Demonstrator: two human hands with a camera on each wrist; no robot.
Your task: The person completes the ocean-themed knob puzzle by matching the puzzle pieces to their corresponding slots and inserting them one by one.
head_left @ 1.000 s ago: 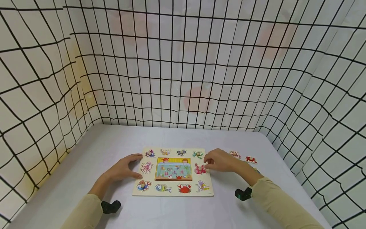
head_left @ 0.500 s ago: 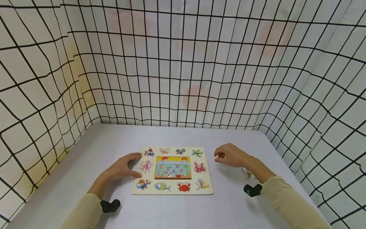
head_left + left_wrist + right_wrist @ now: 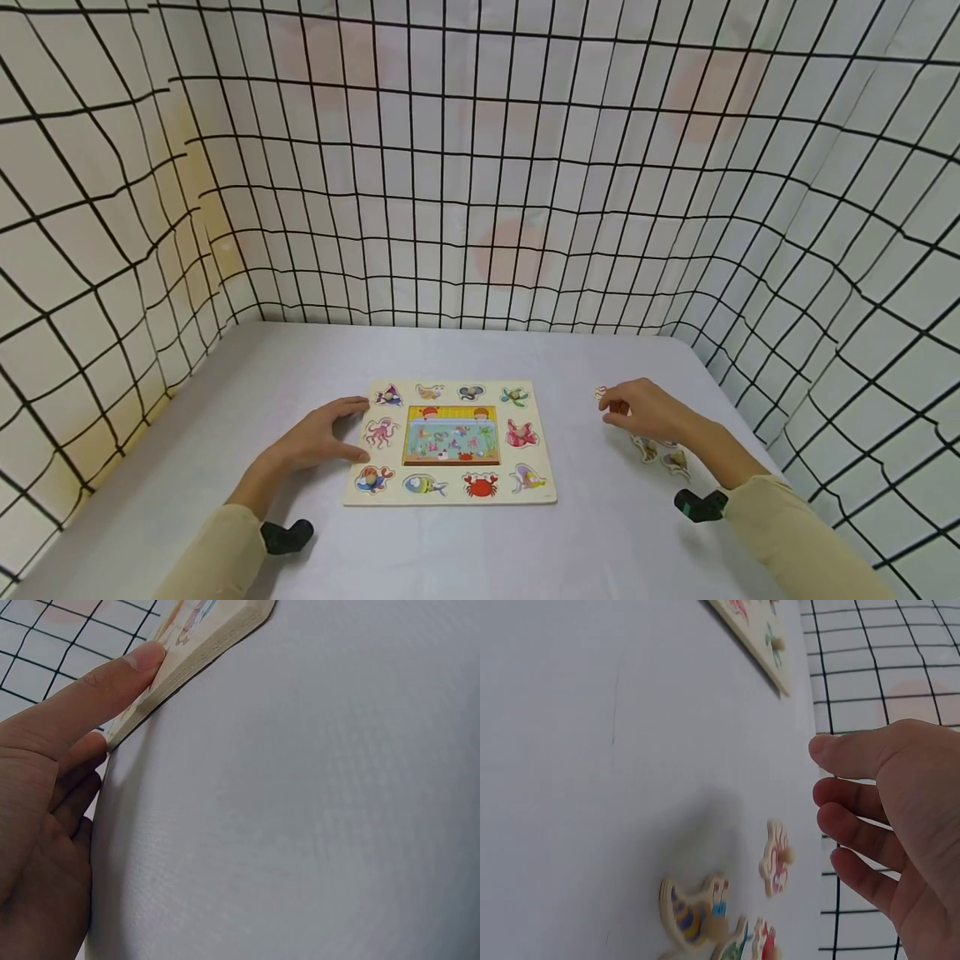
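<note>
A cream wooden peg-puzzle board [image 3: 393,457] with sea animals around an aquarium picture lies on the table. My left hand [image 3: 322,435] rests at its left edge, thumb and forefinger spread. In the left wrist view the thumb [image 3: 112,688] touches the board's edge. To the right of the board, my right hand [image 3: 647,410] hovers over the table, fingers loosely bent and nothing between them. Loose knobbed pieces lie below it: a striped yellow-and-purple piece [image 3: 690,913], a pinkish piece [image 3: 775,861] and a red piece [image 3: 760,939]. The hand partly hides them in the head view.
A white-covered table [image 3: 450,550] carries everything. Black wire grid [image 3: 480,175] with white cloth behind encloses the back and both sides. Black wrist devices [image 3: 287,537] stick out from both sleeves.
My right hand has left the board's right edge by the pink starfish and moved right to the loose pieces. My left hand has stayed at the board's left edge.
</note>
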